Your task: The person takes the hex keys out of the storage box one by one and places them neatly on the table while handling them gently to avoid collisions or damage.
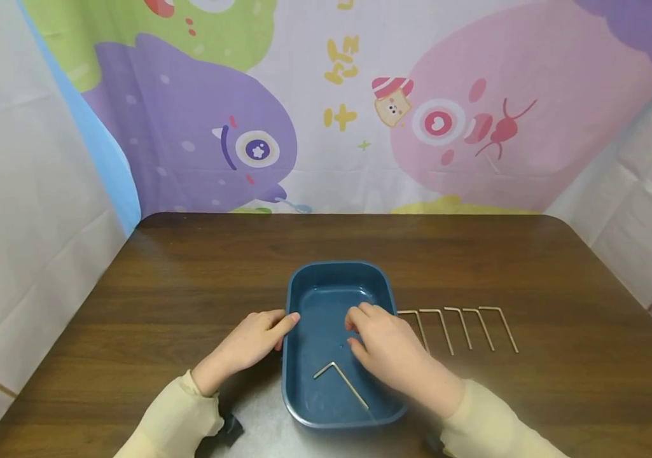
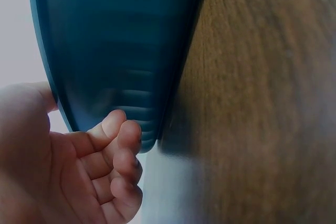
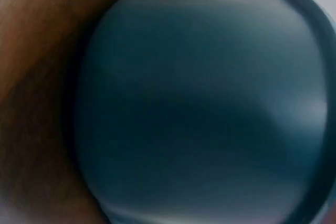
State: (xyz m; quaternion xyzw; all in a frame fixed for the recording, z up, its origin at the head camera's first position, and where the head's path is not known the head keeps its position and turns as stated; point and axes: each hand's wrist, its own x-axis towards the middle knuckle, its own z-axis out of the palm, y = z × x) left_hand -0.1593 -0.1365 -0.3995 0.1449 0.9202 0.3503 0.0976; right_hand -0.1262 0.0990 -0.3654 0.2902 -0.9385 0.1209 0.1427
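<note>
A deep blue rectangular plastic bin (image 1: pixel 326 280) sits on the table, with one L-shaped hex key (image 1: pixel 350 385) lying in its near part. At the bin's left wall, my left hand (image 1: pixel 259 336) grips the rim, thumb over the top edge and curled fingers against the outside. The left wrist view shows those fingers (image 2: pixel 126 135) by the bin's outer wall (image 2: pixel 115 40). Over the bin's right side hovers my right hand (image 1: pixel 388 346), its fingers loosely bent, thumb and forefinger apart with nothing visible between them. The right wrist view is filled by the bin's outer wall (image 3: pixel 199 87).
Several more hex keys (image 1: pixel 446 331) lie in a row on the brown wooden table (image 1: pixel 217 254), right of the bin. The nearest one is partly behind the bin and right hand. A cartoon-printed curtain (image 1: pixel 331 165) hangs behind the table.
</note>
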